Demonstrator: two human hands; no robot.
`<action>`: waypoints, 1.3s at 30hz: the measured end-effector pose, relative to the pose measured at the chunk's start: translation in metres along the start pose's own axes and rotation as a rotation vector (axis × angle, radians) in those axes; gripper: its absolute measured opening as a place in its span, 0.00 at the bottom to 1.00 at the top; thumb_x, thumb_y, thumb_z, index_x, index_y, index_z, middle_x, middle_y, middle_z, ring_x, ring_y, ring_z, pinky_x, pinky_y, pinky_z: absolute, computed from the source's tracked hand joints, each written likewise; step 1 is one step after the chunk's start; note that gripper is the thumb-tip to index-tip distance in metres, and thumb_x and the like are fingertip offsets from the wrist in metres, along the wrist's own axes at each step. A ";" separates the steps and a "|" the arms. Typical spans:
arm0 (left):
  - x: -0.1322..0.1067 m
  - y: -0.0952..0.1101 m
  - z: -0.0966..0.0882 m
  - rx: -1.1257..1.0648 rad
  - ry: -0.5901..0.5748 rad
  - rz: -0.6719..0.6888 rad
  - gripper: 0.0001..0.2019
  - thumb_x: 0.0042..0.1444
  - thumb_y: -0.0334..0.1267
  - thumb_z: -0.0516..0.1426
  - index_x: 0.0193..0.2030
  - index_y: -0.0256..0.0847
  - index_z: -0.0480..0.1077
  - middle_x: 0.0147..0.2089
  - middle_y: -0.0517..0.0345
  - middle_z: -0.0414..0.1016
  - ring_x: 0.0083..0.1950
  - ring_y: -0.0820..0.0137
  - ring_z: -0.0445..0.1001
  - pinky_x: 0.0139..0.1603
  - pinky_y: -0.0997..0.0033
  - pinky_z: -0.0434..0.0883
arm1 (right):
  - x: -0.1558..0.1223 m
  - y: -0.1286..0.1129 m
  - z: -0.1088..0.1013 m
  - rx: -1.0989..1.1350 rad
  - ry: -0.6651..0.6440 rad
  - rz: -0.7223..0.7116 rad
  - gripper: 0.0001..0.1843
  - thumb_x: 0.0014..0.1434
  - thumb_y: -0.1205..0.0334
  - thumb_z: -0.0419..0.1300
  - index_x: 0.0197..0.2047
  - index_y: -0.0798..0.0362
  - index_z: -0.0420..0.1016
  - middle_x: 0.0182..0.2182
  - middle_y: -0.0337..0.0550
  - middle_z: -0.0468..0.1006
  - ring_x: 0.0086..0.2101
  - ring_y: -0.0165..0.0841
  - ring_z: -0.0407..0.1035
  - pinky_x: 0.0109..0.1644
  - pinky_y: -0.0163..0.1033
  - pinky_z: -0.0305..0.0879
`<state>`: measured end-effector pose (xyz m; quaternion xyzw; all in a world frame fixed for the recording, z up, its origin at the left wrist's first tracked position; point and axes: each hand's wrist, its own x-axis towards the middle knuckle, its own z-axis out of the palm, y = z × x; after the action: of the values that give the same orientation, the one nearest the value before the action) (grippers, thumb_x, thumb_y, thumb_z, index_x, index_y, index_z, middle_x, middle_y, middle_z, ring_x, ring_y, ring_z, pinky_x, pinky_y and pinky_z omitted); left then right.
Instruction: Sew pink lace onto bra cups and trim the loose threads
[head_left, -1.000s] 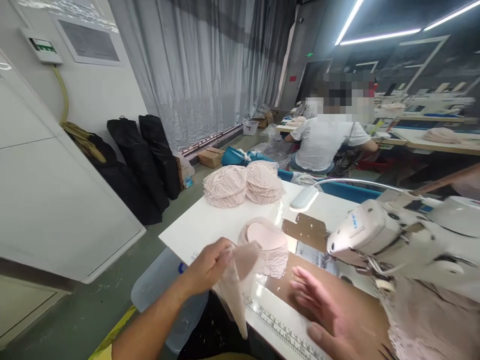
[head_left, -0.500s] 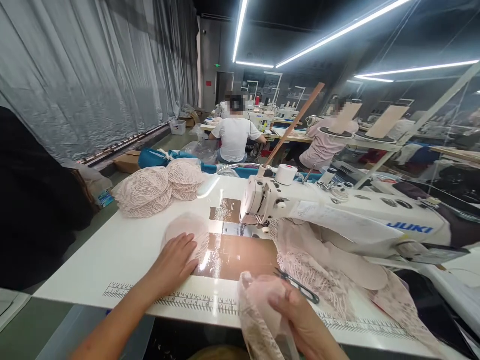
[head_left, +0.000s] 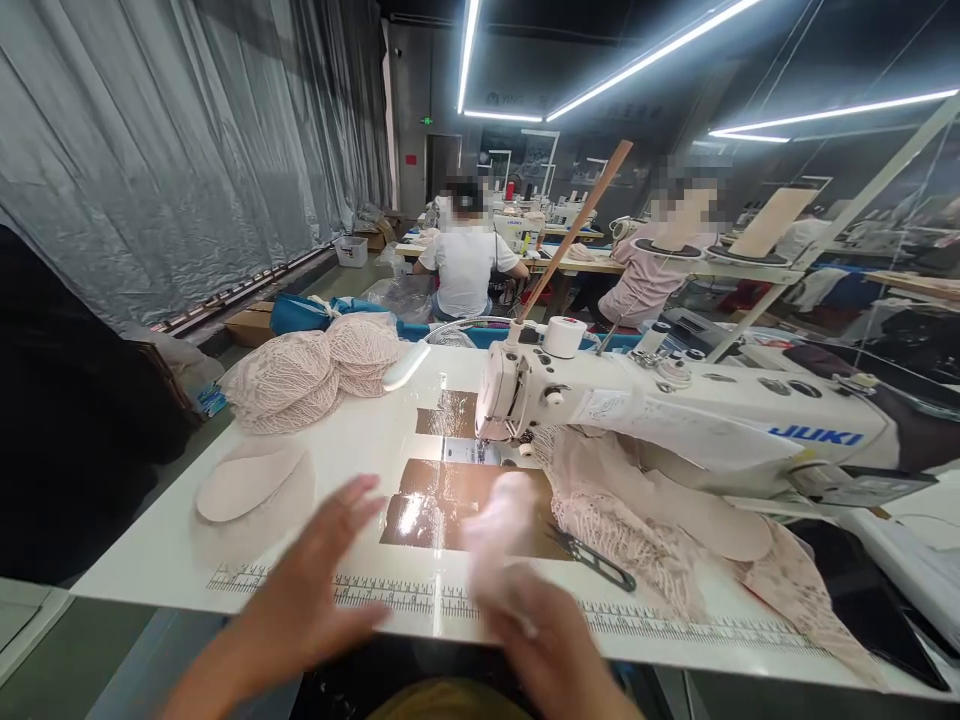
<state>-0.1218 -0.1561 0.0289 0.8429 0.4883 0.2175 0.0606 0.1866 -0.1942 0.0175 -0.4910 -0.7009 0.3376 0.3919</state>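
Over the front left of the sewing table (head_left: 157, 548), my left hand (head_left: 311, 570) is open, fingers apart, with nothing in it. To its left lies a pale pink bra cup (head_left: 251, 485), its smooth inner side facing up. My right hand (head_left: 544, 625) is closed on a bunched piece of pale pink fabric (head_left: 506, 535), blurred by motion, in front of the sewing machine (head_left: 517, 395). Thread snips (head_left: 596, 558) rest just right of that hand. Beyond them, pink lace fabric (head_left: 622, 530) spreads beneath the machine arm.
Stacked lace cups (head_left: 285, 380) sit at the table's back left. A white thread spool (head_left: 564, 337) stands on the machine, and a dark phone-like slab (head_left: 870, 600) lies at the right edge. Two people (head_left: 465, 265) sit at machines farther off.
The bra cup under my left hand has moved left and now lies inner side up. That hand has come off it. My right hand has lifted its fabric toward the machine.
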 end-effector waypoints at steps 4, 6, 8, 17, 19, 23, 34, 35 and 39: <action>0.016 0.058 0.011 -0.283 -0.132 0.192 0.32 0.47 0.32 0.56 0.62 0.52 0.60 0.58 0.55 0.70 0.56 0.58 0.71 0.55 0.59 0.72 | 0.026 -0.028 0.049 -0.130 -0.119 -0.312 0.05 0.45 0.70 0.51 0.25 0.50 0.62 0.22 0.35 0.70 0.23 0.28 0.61 0.27 0.32 0.57; 0.019 0.053 0.015 -0.358 -0.116 0.085 0.25 0.45 0.28 0.51 0.52 0.49 0.68 0.47 0.57 0.76 0.45 0.64 0.75 0.44 0.68 0.75 | 0.028 -0.034 0.039 -0.182 -0.011 -0.361 0.10 0.39 0.72 0.50 0.27 0.49 0.61 0.22 0.33 0.68 0.23 0.27 0.60 0.26 0.31 0.54; 0.019 0.033 0.017 -0.353 -0.043 -0.031 0.20 0.46 0.27 0.48 0.44 0.46 0.70 0.41 0.58 0.76 0.39 0.66 0.75 0.37 0.72 0.74 | 0.025 -0.037 0.020 -0.237 0.121 -0.413 0.12 0.39 0.74 0.51 0.28 0.49 0.60 0.22 0.32 0.68 0.23 0.27 0.61 0.26 0.31 0.53; 0.019 0.031 0.024 -1.040 -0.231 -0.309 0.19 0.61 0.48 0.51 0.49 0.38 0.72 0.37 0.52 0.75 0.36 0.65 0.73 0.37 0.71 0.71 | 0.035 -0.032 0.007 -0.160 0.237 -0.307 0.06 0.52 0.70 0.57 0.32 0.50 0.66 0.34 0.43 0.75 0.35 0.34 0.70 0.38 0.37 0.65; 0.021 0.052 0.023 -1.392 -0.399 -0.179 0.25 0.58 0.56 0.53 0.52 0.37 0.71 0.41 0.49 0.74 0.42 0.62 0.73 0.44 0.65 0.71 | 0.036 -0.025 0.018 0.085 0.024 -0.079 0.03 0.54 0.66 0.58 0.30 0.51 0.68 0.33 0.42 0.76 0.35 0.35 0.71 0.38 0.37 0.65; 0.022 0.066 0.016 -1.608 -0.605 -0.074 0.44 0.50 0.59 0.60 0.69 0.44 0.51 0.52 0.44 0.70 0.50 0.58 0.70 0.48 0.63 0.70 | 0.031 -0.008 0.031 0.639 -0.206 0.368 0.07 0.51 0.62 0.65 0.35 0.51 0.73 0.28 0.38 0.77 0.31 0.33 0.70 0.36 0.36 0.65; 0.024 0.047 0.028 -1.511 -0.502 -0.231 0.37 0.46 0.45 0.66 0.63 0.38 0.62 0.55 0.45 0.70 0.54 0.57 0.69 0.54 0.62 0.66 | 0.023 -0.020 0.035 0.925 -0.199 0.511 0.15 0.40 0.57 0.73 0.26 0.52 0.72 0.21 0.34 0.71 0.25 0.29 0.65 0.32 0.34 0.62; 0.024 0.048 0.029 -1.605 -0.541 -0.240 0.34 0.46 0.44 0.66 0.60 0.36 0.65 0.51 0.46 0.73 0.52 0.58 0.71 0.52 0.63 0.66 | 0.023 -0.020 0.035 0.914 -0.138 0.519 0.16 0.41 0.56 0.73 0.26 0.51 0.69 0.20 0.32 0.69 0.23 0.27 0.62 0.30 0.33 0.61; 0.021 0.053 0.034 -1.712 -0.471 -0.305 0.24 0.45 0.41 0.66 0.49 0.33 0.72 0.42 0.49 0.76 0.45 0.62 0.74 0.45 0.70 0.68 | 0.026 -0.015 0.031 0.844 0.149 0.500 0.21 0.42 0.53 0.72 0.29 0.49 0.62 0.21 0.29 0.63 0.21 0.24 0.56 0.24 0.29 0.55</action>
<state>-0.0566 -0.1618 0.0214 0.4580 0.2406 0.3181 0.7945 0.1471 -0.1767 0.0217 -0.4654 -0.3341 0.6396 0.5125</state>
